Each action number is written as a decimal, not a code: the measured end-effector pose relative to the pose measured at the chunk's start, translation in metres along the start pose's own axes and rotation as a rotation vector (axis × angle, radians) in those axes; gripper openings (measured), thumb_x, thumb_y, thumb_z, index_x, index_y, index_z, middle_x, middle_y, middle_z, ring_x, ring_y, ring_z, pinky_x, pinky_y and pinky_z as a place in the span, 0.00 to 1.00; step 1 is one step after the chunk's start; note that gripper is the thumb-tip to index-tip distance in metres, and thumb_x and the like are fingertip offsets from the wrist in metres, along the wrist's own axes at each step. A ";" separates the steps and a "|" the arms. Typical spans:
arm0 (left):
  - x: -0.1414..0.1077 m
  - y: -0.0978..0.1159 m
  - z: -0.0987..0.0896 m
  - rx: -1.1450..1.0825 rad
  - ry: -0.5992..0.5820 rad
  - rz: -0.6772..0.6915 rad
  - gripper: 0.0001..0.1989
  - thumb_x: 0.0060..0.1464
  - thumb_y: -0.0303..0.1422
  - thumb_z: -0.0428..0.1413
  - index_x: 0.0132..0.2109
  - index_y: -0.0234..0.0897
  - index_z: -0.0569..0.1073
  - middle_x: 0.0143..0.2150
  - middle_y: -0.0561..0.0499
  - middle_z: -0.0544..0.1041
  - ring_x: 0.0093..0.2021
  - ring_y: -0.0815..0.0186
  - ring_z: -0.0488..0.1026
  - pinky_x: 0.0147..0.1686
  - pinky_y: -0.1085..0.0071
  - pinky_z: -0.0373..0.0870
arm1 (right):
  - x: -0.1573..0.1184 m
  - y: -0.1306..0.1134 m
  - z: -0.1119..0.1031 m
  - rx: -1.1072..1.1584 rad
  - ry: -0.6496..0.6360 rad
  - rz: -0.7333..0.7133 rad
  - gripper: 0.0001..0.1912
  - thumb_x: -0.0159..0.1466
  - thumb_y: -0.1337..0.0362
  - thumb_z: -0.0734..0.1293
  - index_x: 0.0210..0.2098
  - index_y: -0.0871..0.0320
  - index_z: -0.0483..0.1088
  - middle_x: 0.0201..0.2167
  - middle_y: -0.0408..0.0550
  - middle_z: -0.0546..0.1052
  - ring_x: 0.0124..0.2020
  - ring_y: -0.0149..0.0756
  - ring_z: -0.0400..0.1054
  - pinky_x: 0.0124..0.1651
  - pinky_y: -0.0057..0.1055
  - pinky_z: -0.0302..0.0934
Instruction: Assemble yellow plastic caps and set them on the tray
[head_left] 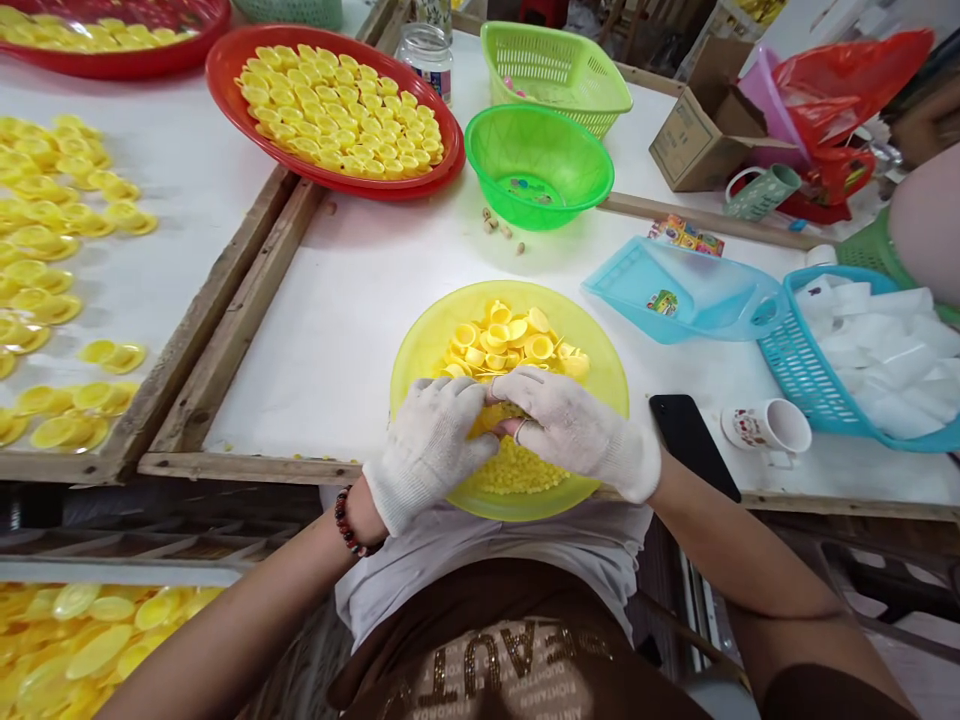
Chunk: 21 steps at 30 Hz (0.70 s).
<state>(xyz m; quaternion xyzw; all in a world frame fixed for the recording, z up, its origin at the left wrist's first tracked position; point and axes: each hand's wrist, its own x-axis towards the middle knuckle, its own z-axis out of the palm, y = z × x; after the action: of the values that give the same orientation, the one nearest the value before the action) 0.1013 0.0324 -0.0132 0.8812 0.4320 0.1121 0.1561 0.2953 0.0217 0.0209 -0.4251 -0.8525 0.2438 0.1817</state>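
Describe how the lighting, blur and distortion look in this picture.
Head view: bright, even light on the white tabletop, with a faint green tint below the green basin; head view: the lower-left yellow pieces look soft, the gloved left hand and right hand fairly clear; head view: things towards the right edge, like the blue basket, seem stretched.

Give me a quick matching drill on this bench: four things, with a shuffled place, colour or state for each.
Things:
1. yellow dish
2. phone
3. blue basket
4. cardboard box

Descriptions:
A. brown, flaps open
B. filled with white pieces
C. beneath the left hand and right hand
D. black, lying flat

Pairs: 1-C, 2-D, 3-B, 4-A
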 end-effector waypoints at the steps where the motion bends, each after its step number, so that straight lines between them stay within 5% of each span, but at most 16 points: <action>1: -0.001 0.000 0.001 -0.011 0.010 -0.003 0.11 0.55 0.34 0.58 0.45 0.37 0.73 0.42 0.47 0.77 0.44 0.54 0.74 0.46 0.56 0.67 | -0.002 0.000 -0.001 -0.014 -0.005 0.014 0.12 0.66 0.74 0.61 0.47 0.58 0.68 0.44 0.49 0.75 0.46 0.36 0.68 0.53 0.36 0.64; 11: -0.007 -0.005 0.003 -0.167 0.195 0.041 0.11 0.56 0.33 0.60 0.45 0.37 0.69 0.42 0.48 0.77 0.43 0.56 0.75 0.45 0.59 0.68 | -0.034 0.008 0.008 -0.349 -0.416 0.205 0.07 0.66 0.74 0.61 0.38 0.59 0.70 0.34 0.48 0.74 0.31 0.34 0.66 0.35 0.33 0.61; 21: -0.008 -0.005 0.006 -0.099 0.143 0.043 0.10 0.55 0.34 0.61 0.42 0.37 0.71 0.37 0.49 0.77 0.39 0.55 0.75 0.41 0.57 0.68 | -0.007 -0.005 -0.006 -0.064 0.009 -0.021 0.09 0.71 0.71 0.58 0.42 0.58 0.69 0.39 0.48 0.75 0.43 0.35 0.68 0.48 0.33 0.63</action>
<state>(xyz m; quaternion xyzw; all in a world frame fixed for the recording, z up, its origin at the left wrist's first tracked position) 0.0946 0.0280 -0.0214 0.8711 0.4170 0.1994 0.1658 0.2992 0.0149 0.0283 -0.4228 -0.8635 0.2125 0.1746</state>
